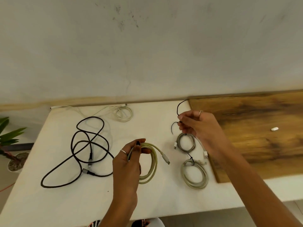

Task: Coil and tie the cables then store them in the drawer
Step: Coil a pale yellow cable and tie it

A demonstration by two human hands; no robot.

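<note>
The table (pixel 65 202) is showing up plain white, with a brown wood-grain board (pixel 254 128) sitting along its right side. The coil (pixel 151 163) is looking pale cream-yellow with a white plug. The tie (pixel 179 110) is coming across thin and black. Two grey-white coils (pixel 186 143) and (pixel 195 174) are each wearing a black tie. The loose cable (pixel 85 151) is reading black with grey metal plugs, and the far cable (pixel 121 112) is looking off-white. Green leaves (pixel 9 133) are peeking in at left.
</note>
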